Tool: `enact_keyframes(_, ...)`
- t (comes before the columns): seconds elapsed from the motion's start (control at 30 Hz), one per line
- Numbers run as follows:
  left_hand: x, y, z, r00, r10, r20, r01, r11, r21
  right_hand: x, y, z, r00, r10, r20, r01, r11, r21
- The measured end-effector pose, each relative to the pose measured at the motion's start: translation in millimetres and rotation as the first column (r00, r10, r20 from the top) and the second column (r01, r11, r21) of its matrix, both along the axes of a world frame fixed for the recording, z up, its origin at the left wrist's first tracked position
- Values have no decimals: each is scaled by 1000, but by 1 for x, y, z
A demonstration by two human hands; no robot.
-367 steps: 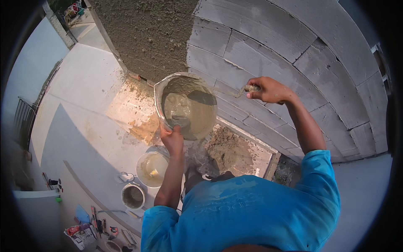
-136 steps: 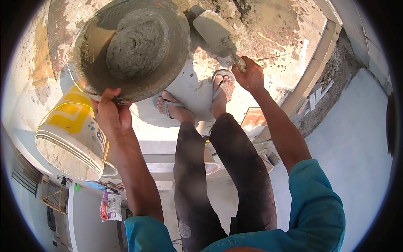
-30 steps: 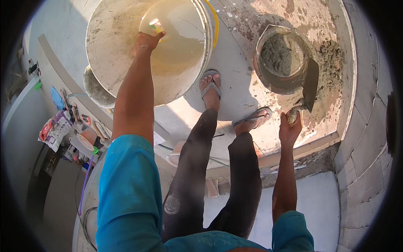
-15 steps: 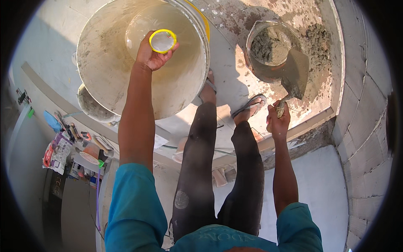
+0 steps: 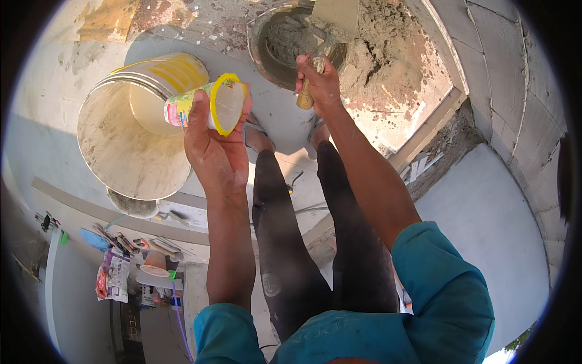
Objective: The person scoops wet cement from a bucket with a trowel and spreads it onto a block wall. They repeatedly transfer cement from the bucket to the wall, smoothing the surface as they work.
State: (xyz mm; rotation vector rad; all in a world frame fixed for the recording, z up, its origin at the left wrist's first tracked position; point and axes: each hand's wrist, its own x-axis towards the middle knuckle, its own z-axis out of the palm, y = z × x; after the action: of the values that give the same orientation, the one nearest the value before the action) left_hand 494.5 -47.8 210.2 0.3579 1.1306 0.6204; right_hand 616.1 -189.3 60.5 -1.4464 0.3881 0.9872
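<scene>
My left hand [image 5: 213, 151] is wrapped round a printed plastic cup [image 5: 188, 109] with a yellow rim. The cup lies tipped to one side, its mouth turned toward me and pale inside; whether it holds liquid I cannot tell. In my right hand [image 5: 324, 88] is a trowel [image 5: 305, 96], gripped by its wooden handle over the edge of a round basin [image 5: 254, 45]. Wet grey mortar [image 5: 291, 39] sits in that basin. The trowel's far end reaches over the mortar, and its outline there is hard to make out.
A large pale bucket [image 5: 91, 155] with yellow stripes lies toward the left, its mouth facing me. More mortar [image 5: 388, 48] is heaped right of the basin on a stained board. A block wall [image 5: 515, 91] rises at the right; tools and bags [image 5: 118, 267] lie lower left.
My view has shifted right, toward the basin. The cup has left the bucket's mouth, come nearer me and tipped sideways. My right hand has brought the trowel up to the basin.
</scene>
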Motion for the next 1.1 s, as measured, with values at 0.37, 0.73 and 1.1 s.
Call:
enact_keyframes(0.37, 112, -111, -111, 937, 104, -332, 52, 902, 429, 57, 29, -84, 993, -75, 89, 47, 959, 280)
enact_keyframes(0.73, 77, -51, -74, 999, 51, -20, -46, 982, 182, 72, -24, -37, 327, 814, 480, -358, 577, -734)
enact_keyframes(1.1, -125, 108, -9, 607, 776, 169, -730, 629, -268, 60, -44, 12, 569, 766, 300, -529, 620, -579)
